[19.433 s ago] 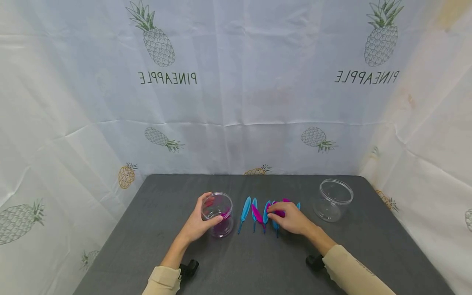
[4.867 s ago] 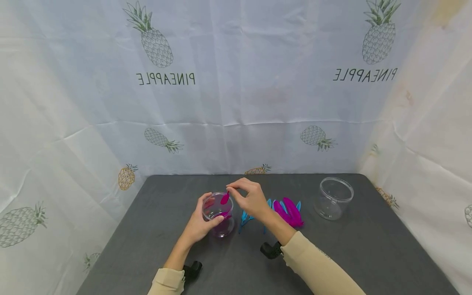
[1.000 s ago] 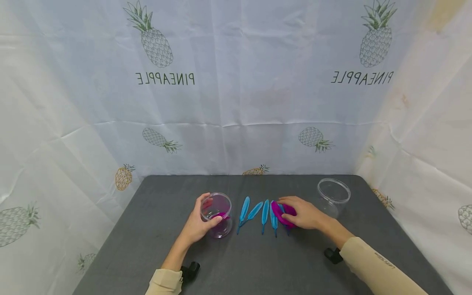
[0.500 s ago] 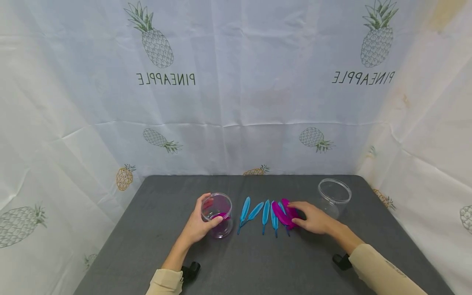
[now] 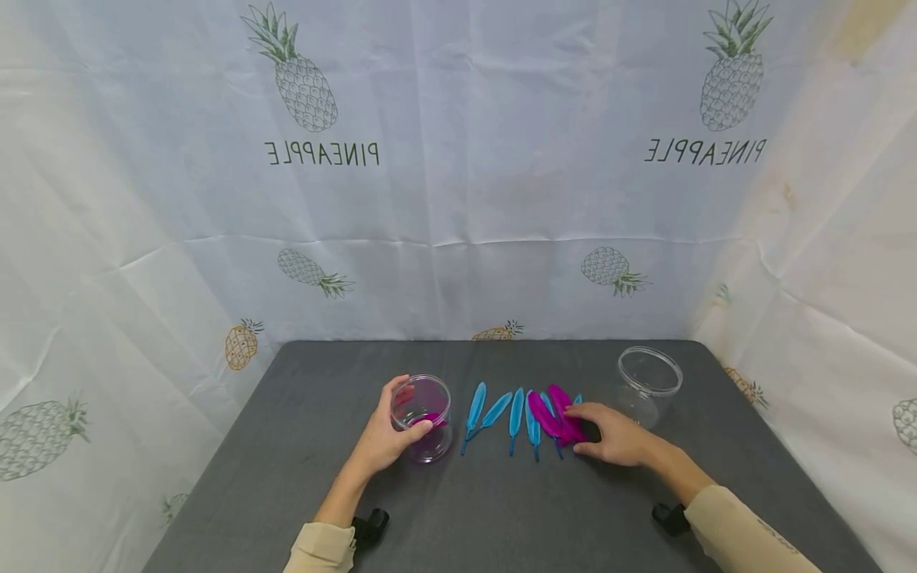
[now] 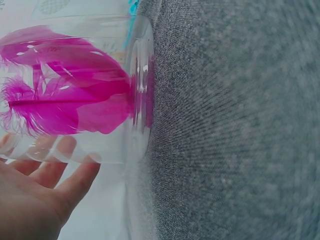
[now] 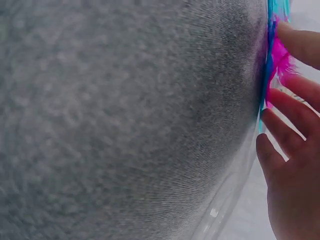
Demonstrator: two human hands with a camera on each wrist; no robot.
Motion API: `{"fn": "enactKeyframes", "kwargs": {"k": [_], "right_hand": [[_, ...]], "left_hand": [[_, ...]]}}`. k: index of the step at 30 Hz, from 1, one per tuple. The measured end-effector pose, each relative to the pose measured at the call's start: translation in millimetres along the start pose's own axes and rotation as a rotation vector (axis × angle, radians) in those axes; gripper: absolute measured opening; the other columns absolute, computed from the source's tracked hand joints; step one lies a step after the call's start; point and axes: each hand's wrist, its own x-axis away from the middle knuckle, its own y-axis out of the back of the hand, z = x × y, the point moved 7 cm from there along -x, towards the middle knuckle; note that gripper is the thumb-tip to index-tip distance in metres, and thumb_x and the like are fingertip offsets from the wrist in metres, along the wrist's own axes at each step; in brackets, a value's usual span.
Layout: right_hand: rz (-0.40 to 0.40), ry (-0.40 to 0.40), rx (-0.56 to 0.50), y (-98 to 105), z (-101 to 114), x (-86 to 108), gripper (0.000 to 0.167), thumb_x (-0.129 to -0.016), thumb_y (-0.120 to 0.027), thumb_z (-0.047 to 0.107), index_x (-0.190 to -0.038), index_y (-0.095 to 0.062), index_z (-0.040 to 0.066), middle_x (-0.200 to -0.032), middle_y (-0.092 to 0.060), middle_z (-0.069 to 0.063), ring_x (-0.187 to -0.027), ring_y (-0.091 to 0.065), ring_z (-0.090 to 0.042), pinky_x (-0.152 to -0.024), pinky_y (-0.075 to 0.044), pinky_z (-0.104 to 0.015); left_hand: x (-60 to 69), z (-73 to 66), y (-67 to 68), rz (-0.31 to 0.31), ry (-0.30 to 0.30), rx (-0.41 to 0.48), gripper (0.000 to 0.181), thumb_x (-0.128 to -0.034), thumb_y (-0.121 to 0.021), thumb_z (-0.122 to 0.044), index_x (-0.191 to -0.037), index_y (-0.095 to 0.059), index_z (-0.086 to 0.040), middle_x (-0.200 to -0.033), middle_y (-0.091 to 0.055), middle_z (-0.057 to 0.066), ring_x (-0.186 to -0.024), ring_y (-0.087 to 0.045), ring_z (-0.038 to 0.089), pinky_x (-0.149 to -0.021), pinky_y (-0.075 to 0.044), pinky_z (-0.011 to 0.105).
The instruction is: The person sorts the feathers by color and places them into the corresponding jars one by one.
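Observation:
My left hand [image 5: 387,434] grips a clear plastic jar [image 5: 421,390] standing upright on the table, fingers round the far side and thumb across the front. Magenta feathers [image 6: 75,95] show through its wall in the left wrist view. To the right of the jar lie several blue feathers [image 5: 517,410] in a loose row. A few magenta feathers [image 5: 548,418] lie over the right end of that row. At their right edge is my right hand [image 5: 616,436], its thumb and forefinger spread apart, fingertips at the feathers. In the right wrist view its fingers [image 7: 292,112] partly cover them.
A second clear jar [image 5: 648,386], open at the top, stands at the right, just beyond my right hand. The dark grey table [image 5: 487,509] ends at a back edge against a white pineapple-print curtain [image 5: 458,199].
From the jar, my right hand has come back to the feathers. In the last second it slid slightly right, uncovering more magenta feathers. My left hand still holds the jar in place.

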Motion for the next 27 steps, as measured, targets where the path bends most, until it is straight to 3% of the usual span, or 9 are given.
{"fn": "enactKeyframes", "kwargs": {"k": [8, 14, 27], "right_hand": [[0.0, 0.008, -0.007, -2.8, -2.6, 1.0, 0.047, -0.094, -0.074, 0.029, -0.131, -0.066, 0.002, -0.136, -0.062, -0.015, -0.128, -0.055, -0.042, -0.105, -0.042, -0.063], [-0.046, 0.013, -0.028, -3.1, -1.7, 2.5, 0.041, -0.099, -0.067, 0.038, -0.124, -0.072, 0.006, -0.134, -0.064, -0.012, -0.128, -0.056, -0.041, -0.104, -0.043, -0.062], [-0.25, 0.035, -0.055, 9.7, 6.4, -0.9, 0.023, -0.098, -0.069, 0.026, -0.108, -0.077, 0.007, -0.103, -0.075, 0.004, -0.098, -0.07, -0.023, -0.086, -0.057, -0.05]], "left_hand": [[0.5, 2.3, -0.1, 0.003, 0.022, -0.007, 0.085, -0.0871, -0.081, -0.027, -0.154, -0.029, -0.014, -0.149, -0.047, 0.017, -0.142, -0.042, 0.039, -0.114, -0.035, 0.059], [0.7, 1.2, 0.1, -0.001, 0.025, -0.005, 0.085, -0.0868, -0.081, -0.027, -0.154, -0.03, -0.014, -0.15, -0.047, 0.016, -0.142, -0.042, 0.038, -0.114, -0.035, 0.059], [0.3, 0.8, 0.5, 0.002, 0.037, -0.017, 0.087, -0.0864, -0.081, -0.031, -0.154, -0.029, -0.015, -0.15, -0.047, 0.015, -0.142, -0.042, 0.038, -0.112, -0.036, 0.062]]}}
